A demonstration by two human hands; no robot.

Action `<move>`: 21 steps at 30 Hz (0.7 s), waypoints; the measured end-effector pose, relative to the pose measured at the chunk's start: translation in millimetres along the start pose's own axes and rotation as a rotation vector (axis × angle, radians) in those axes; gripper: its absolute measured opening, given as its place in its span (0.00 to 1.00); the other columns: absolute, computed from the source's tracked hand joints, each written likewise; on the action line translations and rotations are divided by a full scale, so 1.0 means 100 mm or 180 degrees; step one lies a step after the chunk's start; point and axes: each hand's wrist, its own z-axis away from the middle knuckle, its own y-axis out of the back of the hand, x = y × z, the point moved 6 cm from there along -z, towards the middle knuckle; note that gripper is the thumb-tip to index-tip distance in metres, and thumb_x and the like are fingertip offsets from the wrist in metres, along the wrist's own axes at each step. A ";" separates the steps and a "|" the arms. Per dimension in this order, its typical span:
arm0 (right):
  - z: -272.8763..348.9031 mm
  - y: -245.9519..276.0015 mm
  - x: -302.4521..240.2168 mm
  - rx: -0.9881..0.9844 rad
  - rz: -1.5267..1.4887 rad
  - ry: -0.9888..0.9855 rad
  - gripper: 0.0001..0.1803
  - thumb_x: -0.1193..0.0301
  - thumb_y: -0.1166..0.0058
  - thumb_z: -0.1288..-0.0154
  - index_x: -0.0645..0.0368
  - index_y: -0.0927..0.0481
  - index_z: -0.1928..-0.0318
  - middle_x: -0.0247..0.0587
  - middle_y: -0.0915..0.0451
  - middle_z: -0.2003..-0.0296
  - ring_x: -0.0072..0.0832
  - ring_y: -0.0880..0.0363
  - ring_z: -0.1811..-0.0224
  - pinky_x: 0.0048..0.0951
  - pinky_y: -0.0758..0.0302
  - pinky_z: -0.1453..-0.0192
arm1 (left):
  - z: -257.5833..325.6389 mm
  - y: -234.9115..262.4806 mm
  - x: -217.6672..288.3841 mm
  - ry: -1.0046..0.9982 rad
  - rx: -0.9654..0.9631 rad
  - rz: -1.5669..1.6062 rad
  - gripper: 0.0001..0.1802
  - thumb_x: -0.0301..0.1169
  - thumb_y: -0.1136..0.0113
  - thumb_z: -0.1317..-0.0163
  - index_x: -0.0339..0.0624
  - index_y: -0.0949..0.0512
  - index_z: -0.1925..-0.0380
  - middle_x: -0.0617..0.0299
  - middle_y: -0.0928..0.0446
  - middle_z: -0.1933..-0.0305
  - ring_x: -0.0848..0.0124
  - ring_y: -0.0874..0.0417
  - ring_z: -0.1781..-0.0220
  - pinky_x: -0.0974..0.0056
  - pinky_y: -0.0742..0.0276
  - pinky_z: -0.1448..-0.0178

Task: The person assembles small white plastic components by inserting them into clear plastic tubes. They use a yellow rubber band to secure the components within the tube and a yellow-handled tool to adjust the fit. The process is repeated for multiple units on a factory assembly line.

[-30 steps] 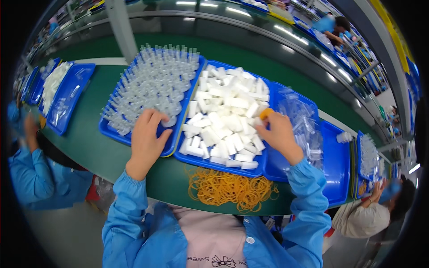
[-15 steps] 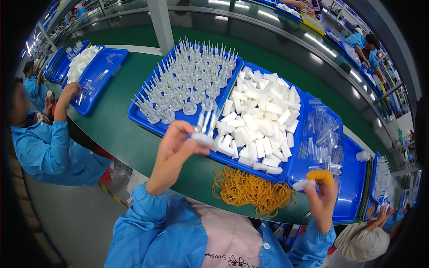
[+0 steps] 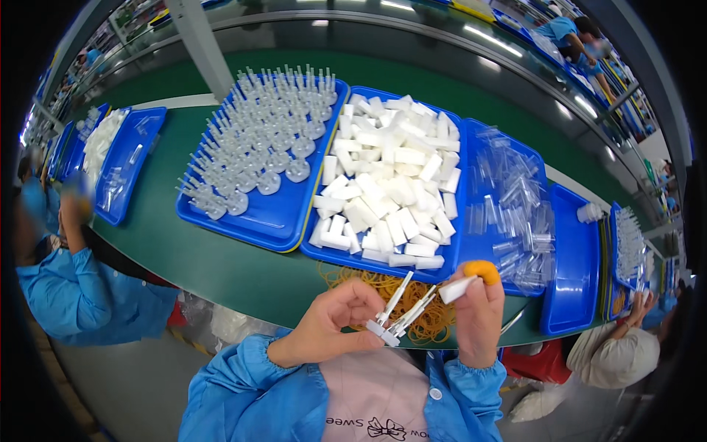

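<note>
My left hand point(image 3: 331, 324) pinches the base of a clear plastic pronged piece point(image 3: 384, 331), whose thin rods point up and to the right. Close beside the rod tips, a white foam block point(image 3: 455, 290) is held between the thumb and a finger of my right hand point(image 3: 480, 317). A yellow-orange finger cot point(image 3: 481, 271) covers one fingertip of that hand. Block and rods look slightly apart. Below and behind both hands, yellow rubber bands point(image 3: 434, 321) lie in a loose heap on the green table point(image 3: 265, 283), partly hidden by my fingers and the piece.
Blue trays stand in a row: upright clear pronged pieces point(image 3: 258, 132), white foam blocks point(image 3: 398, 177), clear plastic tubes point(image 3: 508, 206), then a tray point(image 3: 571, 272) holding a small clear bundle. Co-workers sit at left point(image 3: 88, 302) and right point(image 3: 611, 353). A grey post point(image 3: 197, 48) rises behind.
My left hand has brought the pronged piece down and right, away from the trays. My right hand has moved left with the foam block, so the hands are now close together. The view has shifted.
</note>
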 end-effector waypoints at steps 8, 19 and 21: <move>-0.07 -0.04 0.04 -0.0117 -0.0131 -0.0157 0.14 0.70 0.49 0.33 0.62 0.30 0.51 0.38 0.25 0.62 0.22 0.26 0.60 0.25 0.30 0.52 | -0.04 -0.02 -0.04 0.0121 -0.0146 -0.0086 0.15 0.17 0.37 0.44 0.36 0.30 0.59 0.60 0.29 0.53 0.72 0.22 0.51 0.67 0.25 0.47; -0.07 -0.01 0.09 -0.0191 -0.0155 -0.0266 0.14 0.68 0.45 0.36 0.62 0.28 0.54 0.39 0.24 0.62 0.24 0.26 0.59 0.26 0.29 0.52 | -0.06 0.00 -0.09 0.0347 -0.0073 0.0186 0.15 0.17 0.40 0.42 0.37 0.31 0.57 0.60 0.29 0.52 0.72 0.23 0.50 0.68 0.26 0.48; -0.02 -0.05 0.08 -0.0229 -0.0065 -0.0321 0.12 0.70 0.44 0.37 0.62 0.28 0.56 0.39 0.24 0.62 0.24 0.26 0.59 0.26 0.29 0.52 | -0.06 0.01 -0.12 0.0367 -0.0099 0.0191 0.15 0.17 0.40 0.42 0.37 0.31 0.57 0.60 0.29 0.53 0.72 0.23 0.50 0.68 0.26 0.48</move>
